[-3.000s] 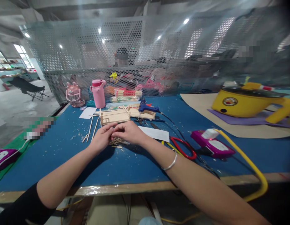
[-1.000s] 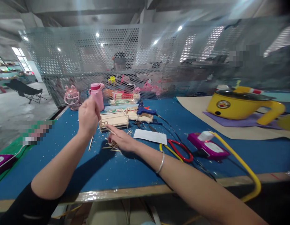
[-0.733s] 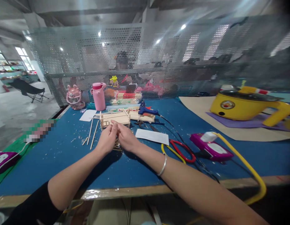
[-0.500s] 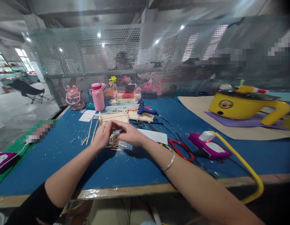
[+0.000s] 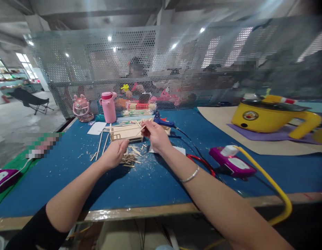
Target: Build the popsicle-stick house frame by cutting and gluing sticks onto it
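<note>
My right hand [image 5: 158, 137] is closed in a pinch on a thin wooden stick [image 5: 140, 131], raised beside the right end of a small wooden stick-built frame [image 5: 125, 133]. The frame has a flat pale base and low railings, and lies behind my hands. My left hand [image 5: 114, 152] is closed, thumb against the curled fingers, just in front of the frame's left part; whatever it may hold is hidden. Below and between the hands is a pile of short cut sticks [image 5: 128, 159]. Longer sticks [image 5: 99, 146] lie to the left of the frame.
A blue glue gun [image 5: 163, 122] with a black cable lies behind my right hand. To the right are a red cable loop [image 5: 202, 165], a purple power strip [image 5: 232, 163] and a yellow pot [image 5: 270, 116]. A pink flask [image 5: 108, 108] stands at the back, before a perforated screen [image 5: 98, 59].
My hands were together over the pile of short sticks. My right hand has moved up and right, holding a stick; my left stays near the pile. The frame now shows more fully.
</note>
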Available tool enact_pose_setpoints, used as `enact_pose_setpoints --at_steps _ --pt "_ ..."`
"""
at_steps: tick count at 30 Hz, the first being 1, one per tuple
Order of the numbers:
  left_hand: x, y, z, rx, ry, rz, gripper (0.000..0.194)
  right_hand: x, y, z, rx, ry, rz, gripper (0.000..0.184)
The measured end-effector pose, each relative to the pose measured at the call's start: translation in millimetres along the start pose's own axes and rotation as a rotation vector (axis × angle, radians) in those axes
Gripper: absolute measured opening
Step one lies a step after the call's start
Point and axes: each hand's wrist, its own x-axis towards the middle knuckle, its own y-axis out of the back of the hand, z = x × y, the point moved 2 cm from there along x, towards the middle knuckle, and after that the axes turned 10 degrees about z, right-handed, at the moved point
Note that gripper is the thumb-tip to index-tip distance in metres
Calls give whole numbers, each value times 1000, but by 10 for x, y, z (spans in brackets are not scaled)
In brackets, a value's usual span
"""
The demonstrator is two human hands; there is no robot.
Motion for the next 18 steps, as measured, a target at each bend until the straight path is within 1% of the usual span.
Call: enact_pose_setpoints --at_steps 2,3,5,7,8,9,10,11,13,14,15,16,17,18 --pt "21 43 -35 -52 46 92 42 52 71 1 -108 8 10 37" --pt "37 68 -59 -108 85 166 42 59 91 0 -227 16 -20 36" --pt "80 137 -119 -272 179 353 37 36 107 1 -589 72 -114 34" --pt "132 246 -192 -468 277 550 27 -12 101 11 -1003 154 -218 31" --pt "159 318 -231 -553 320 638 19 -36 96 20 -1166 180 -257 28" --pt "184 406 -272 -620 351 740 11 -55 92 28 -1278 192 -278 25" --pt "206 501 -314 -662 378 832 7 -67 88 35 -1339 194 -281 23" --pt "225 595 -357 -679 412 910 10 -74 83 38 -1361 201 -274 24" --pt "247 748 -431 -702 481 1016 22 -81 63 29 -1322 255 -219 28" --pt "250 787 -453 -723 509 1043 26 -90 46 16 -1270 302 -179 31" --pt "249 787 -458 -754 540 1040 29 -110 22 -3 -1196 360 -139 33" --pt "243 744 -441 -792 567 996 30 -144 -11 -28 -1103 430 -103 37" --pt "233 656 -398 -830 591 915 30 -195 -55 -61 -996 512 -78 41" --pt "221 526 -325 -852 598 777 30 -260 -107 -99 -880 594 -73 47"
